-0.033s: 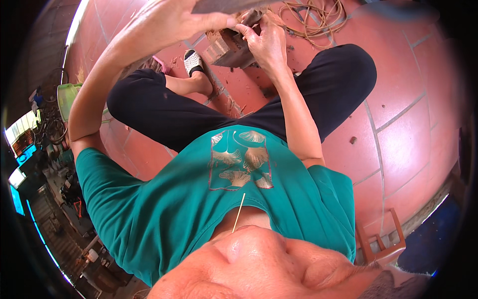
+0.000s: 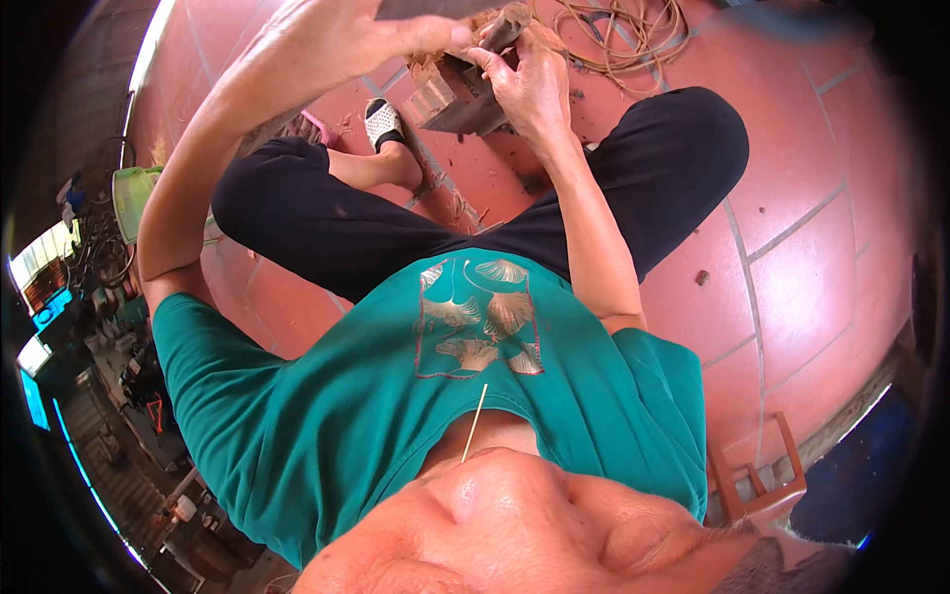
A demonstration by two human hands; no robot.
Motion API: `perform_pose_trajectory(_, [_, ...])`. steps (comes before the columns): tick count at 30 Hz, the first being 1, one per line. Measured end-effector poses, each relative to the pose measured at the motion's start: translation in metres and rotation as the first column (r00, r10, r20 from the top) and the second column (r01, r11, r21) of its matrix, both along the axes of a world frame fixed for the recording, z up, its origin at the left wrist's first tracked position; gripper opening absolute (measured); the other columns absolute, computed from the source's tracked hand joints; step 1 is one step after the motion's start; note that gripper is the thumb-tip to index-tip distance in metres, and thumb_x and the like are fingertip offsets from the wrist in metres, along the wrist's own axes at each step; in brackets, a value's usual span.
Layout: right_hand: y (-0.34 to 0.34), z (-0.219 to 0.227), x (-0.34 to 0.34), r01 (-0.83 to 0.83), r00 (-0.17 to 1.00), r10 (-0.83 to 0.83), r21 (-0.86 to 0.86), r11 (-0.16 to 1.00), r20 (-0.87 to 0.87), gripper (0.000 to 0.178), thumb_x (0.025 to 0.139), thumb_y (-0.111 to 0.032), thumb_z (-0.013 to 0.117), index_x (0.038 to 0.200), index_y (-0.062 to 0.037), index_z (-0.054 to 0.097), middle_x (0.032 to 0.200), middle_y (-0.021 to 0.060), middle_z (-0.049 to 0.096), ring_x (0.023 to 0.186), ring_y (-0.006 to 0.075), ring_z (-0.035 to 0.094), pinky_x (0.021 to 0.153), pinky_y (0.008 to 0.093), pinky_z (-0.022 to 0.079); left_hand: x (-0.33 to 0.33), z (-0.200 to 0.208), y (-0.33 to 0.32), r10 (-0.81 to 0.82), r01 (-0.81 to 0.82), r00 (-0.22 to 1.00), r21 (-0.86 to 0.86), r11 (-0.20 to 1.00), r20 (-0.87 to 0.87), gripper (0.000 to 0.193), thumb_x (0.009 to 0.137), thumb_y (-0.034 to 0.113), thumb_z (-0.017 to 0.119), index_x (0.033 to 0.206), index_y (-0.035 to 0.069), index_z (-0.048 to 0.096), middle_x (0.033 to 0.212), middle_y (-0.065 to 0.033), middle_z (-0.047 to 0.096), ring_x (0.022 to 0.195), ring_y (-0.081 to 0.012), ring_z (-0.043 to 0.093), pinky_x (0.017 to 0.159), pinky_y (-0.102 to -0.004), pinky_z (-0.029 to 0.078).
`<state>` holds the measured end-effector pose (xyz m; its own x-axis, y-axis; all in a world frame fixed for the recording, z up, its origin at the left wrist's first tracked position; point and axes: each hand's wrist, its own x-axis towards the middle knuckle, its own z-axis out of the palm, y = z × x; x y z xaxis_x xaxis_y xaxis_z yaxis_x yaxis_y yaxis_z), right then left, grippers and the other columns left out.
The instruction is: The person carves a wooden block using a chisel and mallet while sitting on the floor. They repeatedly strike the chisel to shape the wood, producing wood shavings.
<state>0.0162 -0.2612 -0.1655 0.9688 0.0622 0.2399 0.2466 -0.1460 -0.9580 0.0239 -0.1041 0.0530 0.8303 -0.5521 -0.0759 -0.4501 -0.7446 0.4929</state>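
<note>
My left hand (image 2: 332, 35) is at the top of the view, its thumb pointing right and its fingers partly cut off by the upper edge. It is closed on what looks like a broad grey knife blade (image 2: 435, 8), only partly in view. My right hand (image 2: 534, 84) is wrapped round a dark stick-like piece of wood (image 2: 507, 28), whose pale end points up near the left thumb. Below the hands a wooden block (image 2: 457, 104) stands on the floor between my legs. Pale shavings cling about the block and the wood.
A coil of tan cord (image 2: 633, 45) lies beyond my right knee. Scattered chips dot the red tiled floor (image 2: 792, 267). A green basket (image 2: 134, 198) stands at the left, with cluttered equipment (image 2: 119, 346) behind it. A brown chair-like frame (image 2: 757, 475) shows at lower right.
The grey blade and my left hand have shifted slightly up and left, uncovering more of the wood's end. My right hand stays in place.
</note>
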Motion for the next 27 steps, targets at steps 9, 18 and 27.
perform_pose_trajectory(9, [0.000,0.000,0.005,0.005,1.000,-0.004,-0.095,0.995,0.005,0.026,0.088,-0.022,0.079,0.099,-0.0021,0.068,0.081,0.0164,0.071,0.076,0.0369,0.070,0.069,0.0443,0.054,0.005,0.016,-0.013,0.132,-0.040,0.948,0.302,0.952,-0.290,0.084,0.091,0.022,0.072,0.162,0.008,0.029,0.152,-0.0259,0.051,0.141,-0.0332,0.050,0.119,-0.0423,0.037])
perform_pose_trajectory(18, [0.003,0.001,0.005,0.009,0.998,-0.008,-0.026,1.000,0.060,0.024,0.088,-0.020,0.079,0.098,-0.0019,0.068,0.081,0.0170,0.072,0.076,0.0381,0.070,0.068,0.0450,0.054,0.000,0.000,-0.001,0.091,-0.097,0.993,0.074,0.993,0.072,0.083,0.088,0.017,0.076,0.160,0.005,0.035,0.150,-0.0244,0.053,0.138,-0.0318,0.053,0.116,-0.0407,0.040])
perform_pose_trajectory(27, [-0.008,0.013,-0.011,0.019,0.999,-0.022,-0.110,0.994,-0.024,0.022,0.089,-0.018,0.078,0.101,-0.0029,0.067,0.081,0.0168,0.072,0.078,0.0376,0.071,0.070,0.0433,0.054,-0.001,-0.003,-0.001,0.062,-0.043,0.987,0.126,0.991,-0.148,0.085,0.088,0.021,0.074,0.161,0.010,0.033,0.139,-0.0266,0.060,0.127,-0.0370,0.061,0.109,-0.0415,0.047])
